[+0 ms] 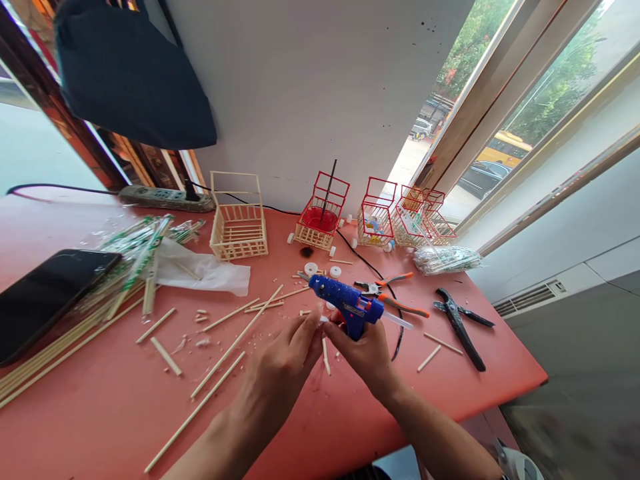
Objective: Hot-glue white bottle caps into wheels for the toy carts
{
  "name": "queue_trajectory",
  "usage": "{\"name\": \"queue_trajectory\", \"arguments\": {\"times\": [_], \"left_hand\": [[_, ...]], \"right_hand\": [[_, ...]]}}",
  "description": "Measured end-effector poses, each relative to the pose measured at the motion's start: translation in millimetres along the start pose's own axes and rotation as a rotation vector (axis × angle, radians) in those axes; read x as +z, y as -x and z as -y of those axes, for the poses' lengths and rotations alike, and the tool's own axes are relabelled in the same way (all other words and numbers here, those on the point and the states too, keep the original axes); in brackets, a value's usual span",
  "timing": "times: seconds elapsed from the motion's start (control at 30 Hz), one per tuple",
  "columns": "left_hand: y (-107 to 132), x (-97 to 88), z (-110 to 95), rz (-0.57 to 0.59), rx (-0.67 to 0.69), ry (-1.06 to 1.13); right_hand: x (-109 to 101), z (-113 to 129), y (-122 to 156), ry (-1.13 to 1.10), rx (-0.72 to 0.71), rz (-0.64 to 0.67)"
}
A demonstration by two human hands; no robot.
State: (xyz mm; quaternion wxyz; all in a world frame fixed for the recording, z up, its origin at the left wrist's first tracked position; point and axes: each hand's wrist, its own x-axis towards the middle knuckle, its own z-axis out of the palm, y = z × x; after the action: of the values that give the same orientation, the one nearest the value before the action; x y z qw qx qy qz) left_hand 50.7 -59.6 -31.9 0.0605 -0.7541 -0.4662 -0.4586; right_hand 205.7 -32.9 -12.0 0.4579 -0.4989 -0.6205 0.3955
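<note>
My right hand point(367, 353) is wrapped round the handle of a blue hot glue gun point(345, 297), whose nozzle points to the upper left. A clear glue stick point(399, 320) juts from its back end. Close beside it, my left hand point(295, 343) pinches a small white piece point(324, 319); the fingers cover most of it, so its kind is unclear. The thumb of my right hand reaches to the same piece. Just beyond the nozzle lie a white bottle cap point(311, 269) and another white cap point(335, 272). A short thin stick point(326, 357) lies below my hands.
Small stick-built carts point(317, 220) stand along the wall, beside a plain wooden one point(239, 230). Orange-handled pliers point(400, 303) and black cutters point(460, 327) lie right. Loose sticks point(235, 340), wrapped chopsticks point(145, 267), a phone point(55, 293) and a power strip point(165, 198) occupy the left.
</note>
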Motion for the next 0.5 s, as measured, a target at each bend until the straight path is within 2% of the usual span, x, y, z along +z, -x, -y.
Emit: {"name": "queue_trajectory", "arguments": {"times": [0.17, 0.23, 0.33, 0.5], "left_hand": [[-1, -0.4, -3, -0.067, -0.057, 0.091], [-2, -1.9, -3, -0.057, -0.086, 0.128], [-4, -5.3, -1, 0.016, -0.166, 0.231], [-14, -11.9, 0, 0.220, -0.440, 0.425]], "right_hand": [[0, 4, 0, -0.016, -0.053, -0.006], [0, 4, 0, -0.019, -0.064, -0.002], [-1, 3, 0, -0.008, -0.069, -0.003], [-2, 1, -2, 0.040, -0.033, -0.011]]}}
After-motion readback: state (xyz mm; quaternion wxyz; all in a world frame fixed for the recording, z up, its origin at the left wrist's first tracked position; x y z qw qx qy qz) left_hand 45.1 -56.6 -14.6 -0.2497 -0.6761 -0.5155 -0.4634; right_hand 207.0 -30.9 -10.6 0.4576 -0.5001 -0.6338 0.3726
